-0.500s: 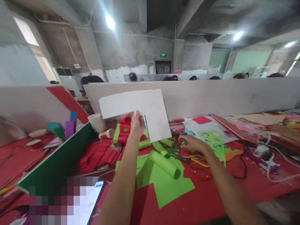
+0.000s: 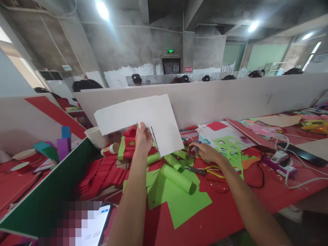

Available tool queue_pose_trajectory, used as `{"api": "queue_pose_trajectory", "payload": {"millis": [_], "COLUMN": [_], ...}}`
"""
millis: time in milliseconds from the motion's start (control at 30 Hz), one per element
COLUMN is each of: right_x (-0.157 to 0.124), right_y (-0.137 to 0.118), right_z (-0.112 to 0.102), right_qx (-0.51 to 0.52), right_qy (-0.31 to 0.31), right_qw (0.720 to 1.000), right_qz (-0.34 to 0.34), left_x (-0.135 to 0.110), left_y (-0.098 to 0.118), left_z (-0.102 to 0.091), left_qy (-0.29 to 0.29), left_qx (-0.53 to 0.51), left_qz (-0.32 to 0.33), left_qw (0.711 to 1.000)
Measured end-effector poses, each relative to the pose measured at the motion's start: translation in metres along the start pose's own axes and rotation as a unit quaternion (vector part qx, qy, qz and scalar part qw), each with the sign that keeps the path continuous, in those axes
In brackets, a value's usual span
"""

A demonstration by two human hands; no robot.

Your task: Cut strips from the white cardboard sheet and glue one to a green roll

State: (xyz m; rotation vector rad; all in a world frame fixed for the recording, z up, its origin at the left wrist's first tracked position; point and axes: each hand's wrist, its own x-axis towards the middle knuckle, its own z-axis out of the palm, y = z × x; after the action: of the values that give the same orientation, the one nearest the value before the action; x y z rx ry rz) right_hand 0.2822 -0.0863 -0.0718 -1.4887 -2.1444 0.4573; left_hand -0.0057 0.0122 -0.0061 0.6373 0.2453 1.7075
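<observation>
Head view, left hand [image 2: 143, 139] gripping white L-shaped card [image 2: 164, 124], longer leg pointing left, right hand [image 2: 206, 152] curled, hold unclear

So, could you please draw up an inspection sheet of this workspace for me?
Surface: red tabletop, crowded.
Job's things: flat L-shaped white board, held up above the tabletop.
Clutter: rolled green sheet, layered red strips, yellow-handled metal tool.
Hands: left hand grips the board; right hand is at a small blue object, grip unclear.
Cables: white cable near a long purple box.
Surroundings: long white partition; people's heads beyond; lit green sign.
</observation>
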Motion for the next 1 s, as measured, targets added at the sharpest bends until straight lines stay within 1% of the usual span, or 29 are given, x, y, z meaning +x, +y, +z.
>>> {"api": "queue_pose_trajectory", "payload": {"millis": [67,100,167,233,333,467,600,733,833,1000], "right_x": [-0.004,-0.006,-0.009,-0.01,-0.01,-0.008,-0.007,-0.005,-0.004,-0.002], "right_y": [0.001,0.002,0.006,0.011,0.016,0.016,0.013,0.013,0.014,0.015], "right_z": [-0.011,-0.016,-0.023,-0.024,-0.02,-0.015,-0.012,-0.009,-0.006,-0.001], "right_qx": [0.09,0.107,0.091,0.052,0.032,0.032,0.032,0.041,0.049,0.08], "right_qy": [0.019,0.035,0.058,0.052,0.008,-0.021,-0.027,-0.03,-0.025,-0.027], "right_qw": [0.996,0.994,0.994,0.996,0.997,0.997,0.996,0.994,0.993,0.989], "right_qz": [0.012,0.017,0.029,0.044,0.065,0.064,0.084,0.099,0.104,0.124], "left_x": [0.002,0.003,0.006,0.007,0.008,0.004,0.002,0.004,0.006,0.007], "left_y": [0.001,0.002,0.003,0.004,0.003,0.001,-0.001,0.0,0.005,0.017], "left_z": [-0.001,-0.002,-0.004,-0.007,-0.009,-0.007,-0.002,-0.004,-0.007,-0.01], "left_qy": [0.0,0.001,0.003,-0.001,-0.012,-0.008,0.003,0.008,0.016,0.055], "left_qx": [0.003,0.005,0.01,0.015,0.023,0.03,0.035,0.042,0.046,0.061], "left_qz": [0.006,0.011,0.02,0.029,0.033,0.028,0.021,0.033,0.041,0.05], "left_qw": [1.0,1.0,1.0,0.999,0.999,0.999,0.999,0.999,0.998,0.995]}}
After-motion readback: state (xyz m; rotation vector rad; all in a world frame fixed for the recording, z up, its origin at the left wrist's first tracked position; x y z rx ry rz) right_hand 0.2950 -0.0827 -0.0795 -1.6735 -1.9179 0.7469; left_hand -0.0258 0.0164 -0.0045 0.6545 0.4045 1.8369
